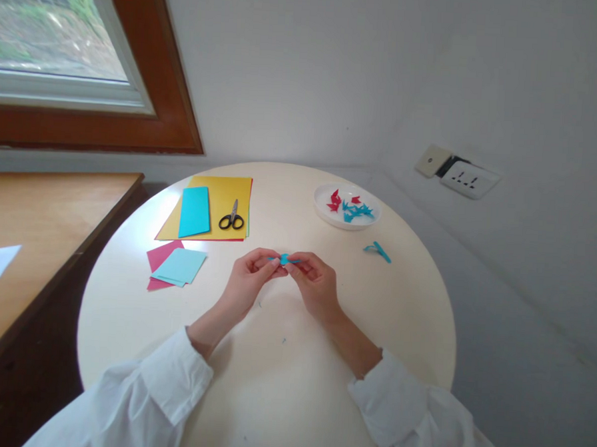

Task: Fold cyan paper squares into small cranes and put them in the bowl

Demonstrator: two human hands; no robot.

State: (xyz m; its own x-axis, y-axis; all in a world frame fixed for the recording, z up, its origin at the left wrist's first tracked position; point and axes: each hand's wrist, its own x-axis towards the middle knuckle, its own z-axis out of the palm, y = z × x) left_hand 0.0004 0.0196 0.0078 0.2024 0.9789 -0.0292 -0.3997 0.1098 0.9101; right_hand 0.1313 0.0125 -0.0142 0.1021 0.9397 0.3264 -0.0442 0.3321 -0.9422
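Between my two hands, just above the middle of the table, is a small folded piece of blue paper [284, 258]. My left hand [253, 271] pinches its left end, and my right hand [316, 278] pinches the right end. Both thumbs face me, and the fingertips hide part of the paper. To the right, a white dish [320, 214] holds several small folded red paper pieces [334, 200] and blue paper pieces [356, 212]. Near that dish lies a curled blue paper strip [381, 250].
At the back left, black-handled scissors [232, 217] and a folded blue sheet [195, 211] lie on yellow paper [220, 187]. Pale blue squares [181, 265] overlap pink squares [161, 254] nearer me. A wooden desk [53, 217] stands left of the round table [122, 334]; a wall socket [468, 179] is at right.
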